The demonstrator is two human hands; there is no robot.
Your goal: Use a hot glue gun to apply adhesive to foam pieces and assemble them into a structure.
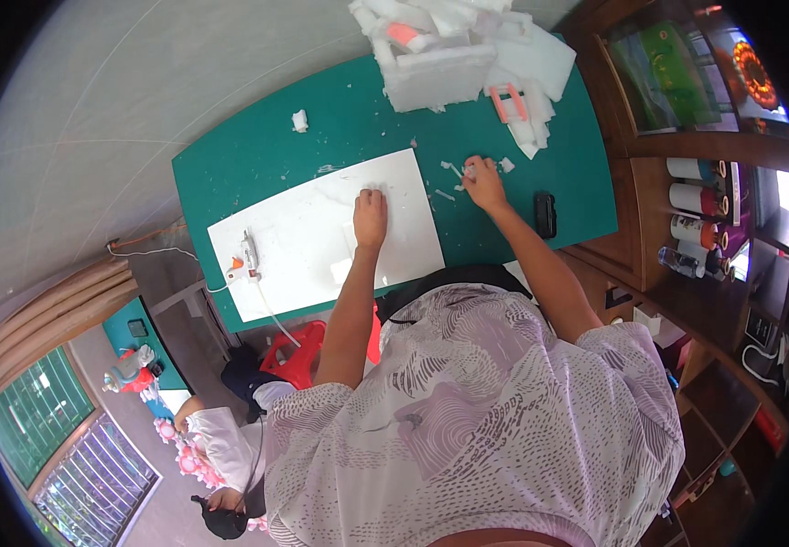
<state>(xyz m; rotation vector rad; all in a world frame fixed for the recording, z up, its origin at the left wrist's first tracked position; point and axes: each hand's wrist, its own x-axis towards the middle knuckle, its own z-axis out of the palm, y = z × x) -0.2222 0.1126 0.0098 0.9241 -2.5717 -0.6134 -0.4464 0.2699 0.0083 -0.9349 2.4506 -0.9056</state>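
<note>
My left hand (370,219) rests on the large white board (303,228), fingers curled in and pressed together; nothing shows in them. To its right, over the green tabletop, my right hand (484,185) is closed with its fingertips on small white foam scraps (470,170). More thin white bits (446,195) lie just left of that hand, and another scrap (507,165) is at its right. A glue gun (250,255) with an orange part and a white cord lies near the board's left end.
White foam pieces (440,77) with pink-orange parts are heaped at the table's far right. One foam lump (300,120) lies far left. A black case (545,215) sits near the right edge. A red stool (294,351) stands below the table; another person (221,442) works at lower left.
</note>
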